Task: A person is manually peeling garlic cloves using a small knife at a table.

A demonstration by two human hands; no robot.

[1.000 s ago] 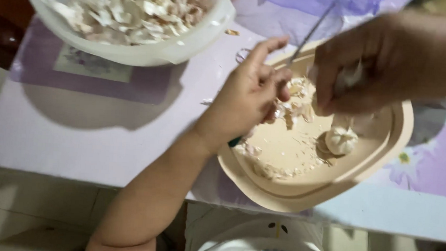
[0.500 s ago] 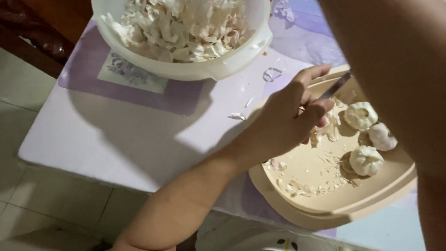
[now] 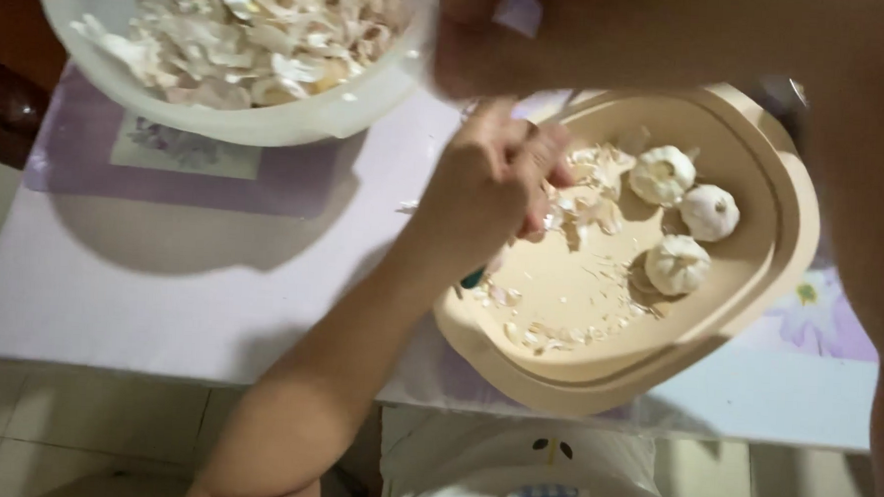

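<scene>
From the head view, the left hand [image 3: 494,196] sits near the middle of the frame, fingers curled together over a bit of garlic and loose papery skin [image 3: 589,190] at the 10 o'clock edge of a beige tray [image 3: 758,282]; exactly what it pinches I cannot tell. The right hand [image 3: 570,45] is up at 12 o'clock, very close to the camera and blurred, so whether it is closed on anything I cannot tell; its forearm runs down the 3 o'clock side of the frame. The two hands are apart, the right above the left.

Three whole garlic bulbs [image 3: 678,264] lie in the tray toward 2 o'clock, close together, two of them just beside each other. Scraps of skin are scattered over the tray floor toward 7 o'clock.

At 11 o'clock stands a white bowl [image 3: 269,122] heaped with garlic peelings [image 3: 242,41], well apart from the tray.

Both rest on a surface [image 3: 162,286] covered in a pale lilac cloth with flower prints at 4 o'clock. Below its near edge, pale floor tiles [image 3: 47,430] show at 7 o'clock, and dark wood is at 9 o'clock.
</scene>
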